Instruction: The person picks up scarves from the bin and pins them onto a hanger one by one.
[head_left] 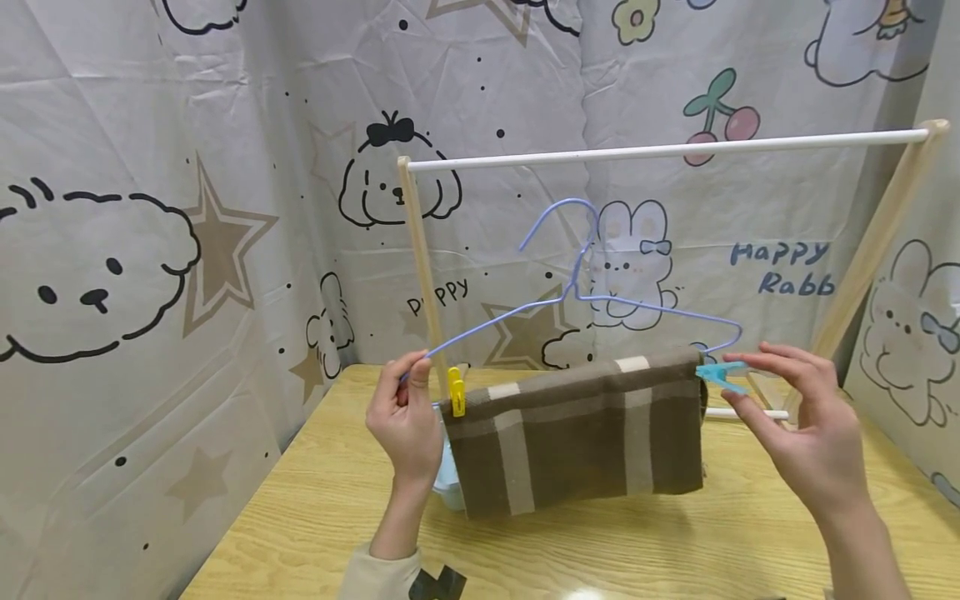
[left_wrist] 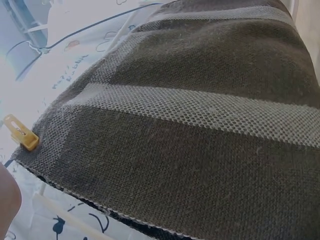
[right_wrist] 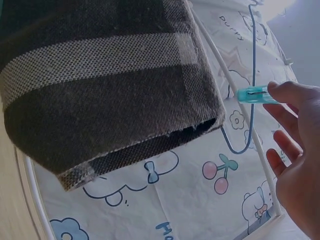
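A brown checked cloth [head_left: 577, 442] with pale stripes hangs folded over the bottom bar of a thin lilac wire hanger [head_left: 495, 319]. My left hand [head_left: 408, 421] pinches the hanger's left end between thumb and fingers. Close beside it, a yellow clothespin [head_left: 457, 392] clips the cloth's upper left corner; it shows in the left wrist view too. My right hand [head_left: 813, 421] pinches a light blue clothespin [head_left: 722, 377] by its handles. Its tip overlaps the cloth's upper right corner in the head view, while the right wrist view shows a gap between this clothespin [right_wrist: 255, 94] and the cloth [right_wrist: 125, 85].
Behind the hanger stands a rack with wooden side posts [head_left: 877, 242] and a white top rail [head_left: 660, 152]. A pale blue container [head_left: 448, 479] is partly hidden behind the cloth. All this is over a wooden table [head_left: 322, 500], with printed curtains [head_left: 255, 108] around it.
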